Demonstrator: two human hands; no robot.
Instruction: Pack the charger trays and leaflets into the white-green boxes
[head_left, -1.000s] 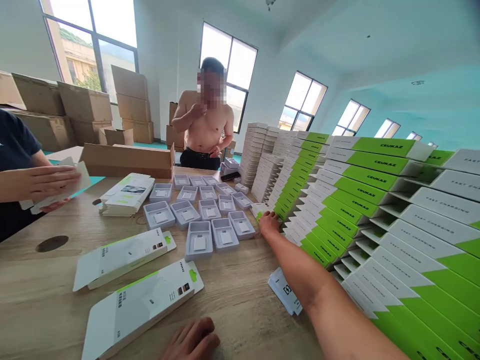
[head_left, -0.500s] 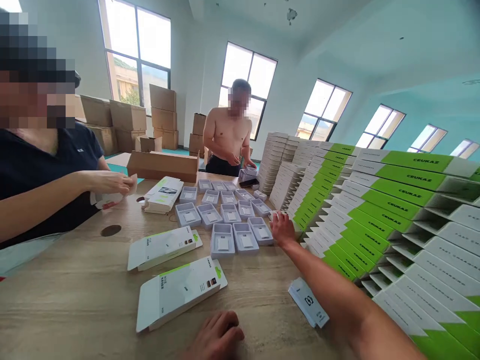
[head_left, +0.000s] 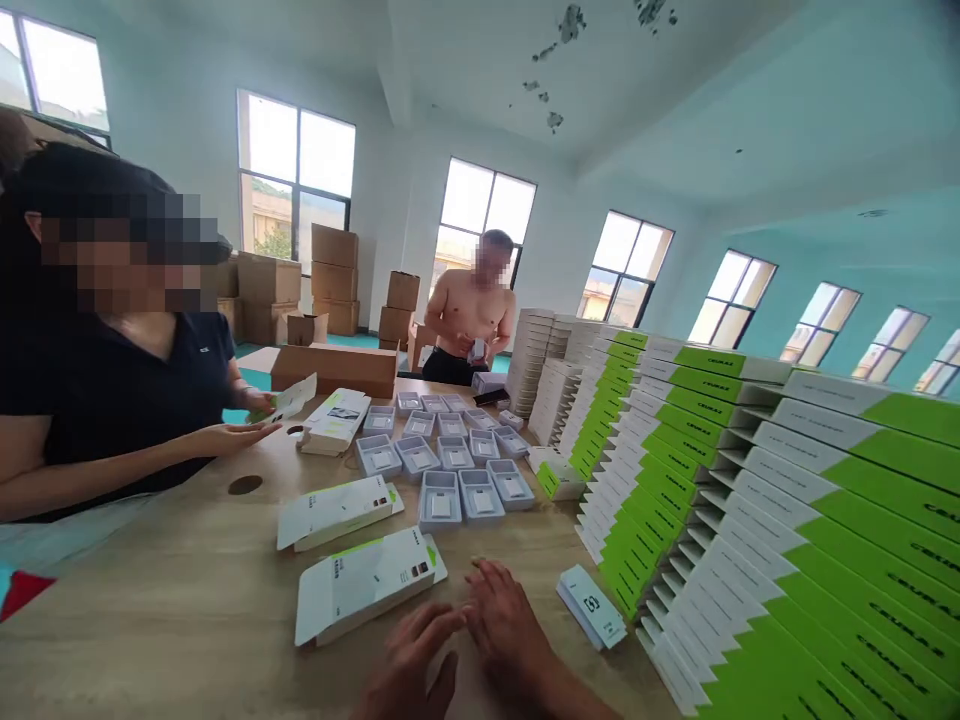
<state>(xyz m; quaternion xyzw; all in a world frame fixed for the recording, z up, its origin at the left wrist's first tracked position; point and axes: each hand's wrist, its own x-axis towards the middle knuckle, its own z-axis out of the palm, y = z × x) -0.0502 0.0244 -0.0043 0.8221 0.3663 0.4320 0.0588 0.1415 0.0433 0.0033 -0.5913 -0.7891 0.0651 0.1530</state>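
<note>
My left hand (head_left: pixel 420 655) and my right hand (head_left: pixel 506 615) are side by side low over the near table. Their fingertips meet or nearly meet. Fingers are stretched out on both, and I see nothing held. Just ahead and left of them lies a white-and-green flat carton (head_left: pixel 371 585), with a second such carton (head_left: pixel 337 512) behind it. To the right of my right hand sits a stack of printed leaflets (head_left: pixel 591 607). Beyond my hands stand several pale plastic trays (head_left: pixel 439 500), each with a small white piece inside.
Tall stacks of white-and-green boxes (head_left: pixel 757 500) fill the right side. One small box (head_left: pixel 556 472) lies at their foot. On the left a co-worker (head_left: pixel 187 370) handles a carton (head_left: pixel 295 398); another person (head_left: pixel 480 320) stands at the far end. A cardboard box (head_left: pixel 334 372) sits behind the trays.
My right hand has come back from the box beside the stacks to my left hand. The co-worker on the left now holds a carton up. The view has tilted up.
</note>
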